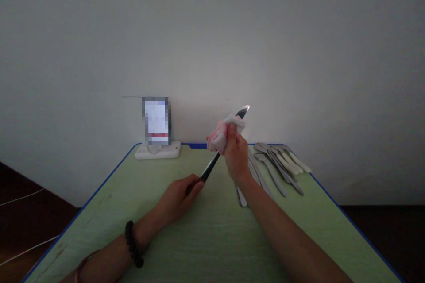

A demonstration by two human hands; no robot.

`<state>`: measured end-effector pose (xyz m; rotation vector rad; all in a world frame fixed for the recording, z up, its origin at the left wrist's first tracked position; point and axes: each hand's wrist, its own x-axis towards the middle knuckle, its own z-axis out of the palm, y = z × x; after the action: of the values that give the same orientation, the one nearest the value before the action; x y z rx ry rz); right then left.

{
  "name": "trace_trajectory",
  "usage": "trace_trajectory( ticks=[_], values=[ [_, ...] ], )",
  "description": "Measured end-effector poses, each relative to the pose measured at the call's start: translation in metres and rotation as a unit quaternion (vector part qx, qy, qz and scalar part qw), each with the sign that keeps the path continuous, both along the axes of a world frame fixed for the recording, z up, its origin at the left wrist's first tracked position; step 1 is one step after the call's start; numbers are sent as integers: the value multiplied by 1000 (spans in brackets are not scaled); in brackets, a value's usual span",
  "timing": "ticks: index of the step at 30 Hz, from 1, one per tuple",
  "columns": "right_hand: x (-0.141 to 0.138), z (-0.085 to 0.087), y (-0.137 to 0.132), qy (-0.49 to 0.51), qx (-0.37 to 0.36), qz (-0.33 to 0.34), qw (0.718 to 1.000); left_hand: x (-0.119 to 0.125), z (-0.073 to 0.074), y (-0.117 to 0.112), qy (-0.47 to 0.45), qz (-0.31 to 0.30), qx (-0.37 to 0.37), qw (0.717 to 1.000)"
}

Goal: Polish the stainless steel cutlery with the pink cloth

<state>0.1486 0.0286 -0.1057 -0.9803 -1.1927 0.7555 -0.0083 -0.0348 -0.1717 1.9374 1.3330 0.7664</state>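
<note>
My left hand [181, 192] is closed round the dark handle of a table knife [210, 166], which slants up and to the right above the green table [206, 239]. My right hand [236, 152] is closed on a white and pink cloth [222, 135] wrapped round the knife's blade. The shiny blade tip pokes out above the cloth. A dark bead bracelet [133, 244] sits on my left wrist.
A pile of several metal spoons and knives [277, 163] lies on the table's far right, partly behind my right hand. A phone on a white stand [156, 150] is at the far left edge, against a plain wall. Dark floor flanks the table.
</note>
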Motion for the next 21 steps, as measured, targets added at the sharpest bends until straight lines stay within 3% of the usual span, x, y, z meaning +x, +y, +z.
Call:
trace_trajectory(
  ticks=[3,8,13,18,21],
  values=[
    [-4,2,-7,-29,29,6,999,-5,1,5,3,52,20,998],
    [-13,-7,-14,-119,50,39,991,-9,-3,11,-103,110,-5,989],
    [-19,-18,-18,-177,56,26,982,-12,-6,17,-192,163,-24,968],
    [-19,-45,-23,-223,42,21,974,-14,-5,19,-254,184,-33,949],
    [-18,-63,-29,-303,40,16,952,-12,-3,17,-288,184,-27,939]
  ],
)
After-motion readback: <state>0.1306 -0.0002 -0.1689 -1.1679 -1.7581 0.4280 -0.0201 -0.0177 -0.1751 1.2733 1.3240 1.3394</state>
